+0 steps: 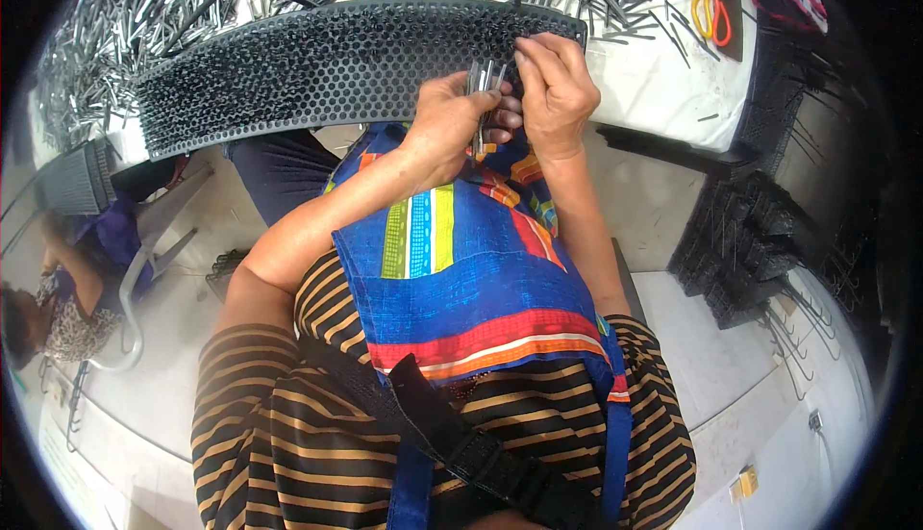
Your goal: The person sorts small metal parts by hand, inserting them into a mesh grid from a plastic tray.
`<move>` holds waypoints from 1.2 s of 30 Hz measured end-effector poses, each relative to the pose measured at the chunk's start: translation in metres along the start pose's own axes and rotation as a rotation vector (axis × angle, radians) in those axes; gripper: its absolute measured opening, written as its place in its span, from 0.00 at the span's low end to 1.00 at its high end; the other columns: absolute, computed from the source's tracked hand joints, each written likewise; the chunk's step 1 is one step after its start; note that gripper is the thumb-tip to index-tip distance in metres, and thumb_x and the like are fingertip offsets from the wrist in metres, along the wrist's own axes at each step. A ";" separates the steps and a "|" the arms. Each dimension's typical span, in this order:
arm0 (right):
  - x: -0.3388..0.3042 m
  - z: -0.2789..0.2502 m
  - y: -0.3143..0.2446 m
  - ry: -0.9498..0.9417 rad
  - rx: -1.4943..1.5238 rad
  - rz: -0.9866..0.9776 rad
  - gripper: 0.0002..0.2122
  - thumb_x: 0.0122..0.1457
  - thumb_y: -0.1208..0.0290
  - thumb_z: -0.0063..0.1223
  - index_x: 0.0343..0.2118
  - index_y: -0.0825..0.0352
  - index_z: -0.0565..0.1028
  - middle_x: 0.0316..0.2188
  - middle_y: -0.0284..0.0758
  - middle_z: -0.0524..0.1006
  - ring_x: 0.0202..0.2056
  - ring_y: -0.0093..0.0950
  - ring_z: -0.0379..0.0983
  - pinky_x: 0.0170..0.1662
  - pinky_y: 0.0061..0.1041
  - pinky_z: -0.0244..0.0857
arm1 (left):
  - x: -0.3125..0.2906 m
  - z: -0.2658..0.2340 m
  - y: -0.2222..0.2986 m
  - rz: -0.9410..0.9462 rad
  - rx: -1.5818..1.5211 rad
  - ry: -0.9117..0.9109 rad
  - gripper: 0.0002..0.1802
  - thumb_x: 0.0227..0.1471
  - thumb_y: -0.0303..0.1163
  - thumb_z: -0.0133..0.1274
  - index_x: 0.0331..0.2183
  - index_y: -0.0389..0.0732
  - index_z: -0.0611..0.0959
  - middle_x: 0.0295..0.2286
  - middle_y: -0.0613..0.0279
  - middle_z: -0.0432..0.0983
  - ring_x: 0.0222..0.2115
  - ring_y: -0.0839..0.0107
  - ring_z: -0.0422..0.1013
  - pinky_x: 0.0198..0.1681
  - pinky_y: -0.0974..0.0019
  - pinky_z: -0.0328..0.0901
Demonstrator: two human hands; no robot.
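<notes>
Left hand (447, 118) curled round strip bundle (486, 78), likely held close for easy reach.
Right hand (558, 92) had fingertips bunched at the perforated panel (404, 61), near its right end; couldn't tell whether gripping anything. Loose strips (96, 54) lay beyond.

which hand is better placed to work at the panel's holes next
Probably the right hand: its fingertips are already up at the right end of the panel, while the left hand is closed around a bunch of strips.
</notes>
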State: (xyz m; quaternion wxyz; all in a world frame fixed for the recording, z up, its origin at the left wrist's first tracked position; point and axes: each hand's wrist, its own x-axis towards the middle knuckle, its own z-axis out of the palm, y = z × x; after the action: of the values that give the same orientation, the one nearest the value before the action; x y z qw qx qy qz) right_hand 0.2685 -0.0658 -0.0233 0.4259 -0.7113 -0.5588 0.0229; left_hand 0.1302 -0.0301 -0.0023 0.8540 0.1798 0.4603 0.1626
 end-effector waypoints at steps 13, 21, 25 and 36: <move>0.004 0.000 0.002 0.021 0.118 0.072 0.06 0.45 0.82 0.59 0.29 0.68 0.79 0.25 0.37 0.77 0.25 0.33 0.75 0.29 0.26 0.69 | -0.014 -0.021 -0.015 -0.149 0.126 -0.150 0.10 0.53 0.18 0.46 0.38 0.31 0.77 0.30 0.54 0.78 0.27 0.67 0.76 0.34 0.67 0.72; 0.003 -0.009 -0.001 -0.115 0.031 0.059 0.06 0.48 0.79 0.60 0.31 0.69 0.79 0.24 0.36 0.77 0.23 0.29 0.75 0.26 0.23 0.67 | -0.024 -0.027 -0.011 -0.094 0.224 -0.192 0.10 0.54 0.21 0.47 0.40 0.34 0.78 0.28 0.60 0.77 0.24 0.78 0.71 0.25 0.75 0.65; -0.002 -0.027 -0.016 -0.396 0.655 0.702 0.07 0.51 0.79 0.59 0.33 0.72 0.79 0.21 0.30 0.77 0.20 0.20 0.73 0.24 0.19 0.65 | -0.015 -0.017 -0.003 -0.005 0.122 -0.124 0.09 0.55 0.22 0.48 0.39 0.36 0.79 0.27 0.60 0.79 0.21 0.78 0.70 0.22 0.77 0.62; 0.002 -0.010 0.008 0.189 0.488 0.436 0.02 0.51 0.82 0.58 0.27 0.71 0.76 0.19 0.29 0.74 0.17 0.14 0.64 0.20 0.15 0.58 | -0.007 0.005 0.002 0.027 0.191 0.018 0.10 0.56 0.24 0.47 0.41 0.33 0.77 0.31 0.56 0.80 0.27 0.73 0.75 0.30 0.72 0.69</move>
State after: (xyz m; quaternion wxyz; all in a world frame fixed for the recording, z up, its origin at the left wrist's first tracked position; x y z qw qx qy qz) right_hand 0.2804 -0.0701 -0.0204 0.6186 -0.6901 -0.3294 0.1805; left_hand 0.1310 -0.0321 0.0063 0.8265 0.2651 0.4789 0.1312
